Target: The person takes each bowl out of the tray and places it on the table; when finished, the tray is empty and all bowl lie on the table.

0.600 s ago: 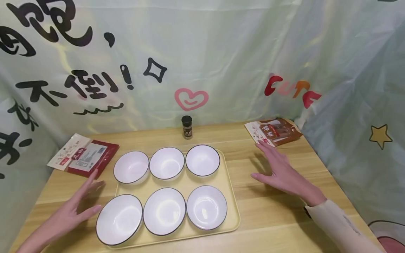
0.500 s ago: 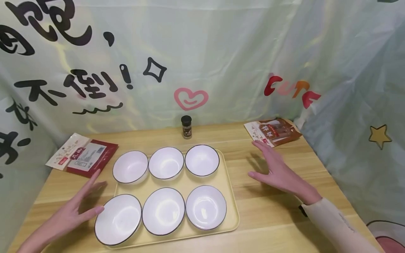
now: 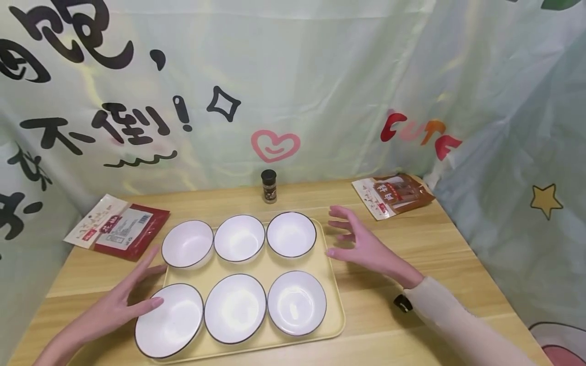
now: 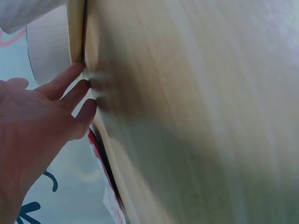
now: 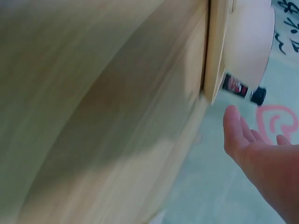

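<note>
A pale yellow tray (image 3: 340, 315) carries white bowls with dark rims in two rows of three. My left hand (image 3: 112, 310) is at the tray's left side, fingers spread and thumb overlapping the front-left bowl (image 3: 170, 321). In the left wrist view, that hand's fingertips (image 4: 77, 67) are right at the tray's edge (image 4: 77, 32). My right hand (image 3: 366, 249) hovers off the tray's right side, near the back-right bowl (image 3: 291, 234), its fingers loosely bent with nothing between them. The right wrist view has this hand (image 5: 261, 154) close to the tray's edge (image 5: 217, 56).
A small black-capped spice jar (image 3: 269, 187) stands behind the tray. Toward the back left lies a red and white spice packet (image 3: 121, 226); a brown packet (image 3: 393, 194) lies at the back right. A printed curtain (image 3: 339, 91) hangs along the wooden table's (image 3: 412, 335) back and sides.
My right hand has moved left, toward the tray's right edge. My left hand has shifted right, bringing its thumb over the front-left bowl's rim. Tray and bowls stay in place.
</note>
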{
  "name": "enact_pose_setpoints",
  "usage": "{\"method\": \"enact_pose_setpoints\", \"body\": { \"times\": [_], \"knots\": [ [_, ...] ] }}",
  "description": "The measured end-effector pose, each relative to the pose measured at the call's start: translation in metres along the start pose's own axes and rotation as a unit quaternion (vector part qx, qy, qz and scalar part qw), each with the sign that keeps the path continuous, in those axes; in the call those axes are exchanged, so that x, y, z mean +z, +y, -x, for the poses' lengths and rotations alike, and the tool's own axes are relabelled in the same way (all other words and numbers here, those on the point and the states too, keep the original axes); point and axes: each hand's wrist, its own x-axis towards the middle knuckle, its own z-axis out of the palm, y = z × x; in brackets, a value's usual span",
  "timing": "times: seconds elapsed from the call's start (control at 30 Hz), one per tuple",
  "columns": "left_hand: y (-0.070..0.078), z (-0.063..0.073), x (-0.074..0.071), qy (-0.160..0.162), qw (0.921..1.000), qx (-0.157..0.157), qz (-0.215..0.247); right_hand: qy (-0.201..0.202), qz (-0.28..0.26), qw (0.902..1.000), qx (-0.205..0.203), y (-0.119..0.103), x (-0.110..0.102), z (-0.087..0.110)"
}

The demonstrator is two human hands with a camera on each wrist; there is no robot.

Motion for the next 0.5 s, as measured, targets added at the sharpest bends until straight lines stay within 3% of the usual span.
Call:
{"method": "enact_pose_setpoints", "body": {
  "times": [0.27,0.5],
  "knots": [
    [-0.008,-0.002,0.002,-0.002,0.9995,-0.002,0.031,-0.035,-0.04,0.998,0.036,-0.009,0.027,-0.022],
    [-0.01,-0.004,0.001,-0.008,0.9996,0.0,0.027,-0.052,-0.022,0.9972,0.049,-0.005,0.041,-0.036]
  ]
}}
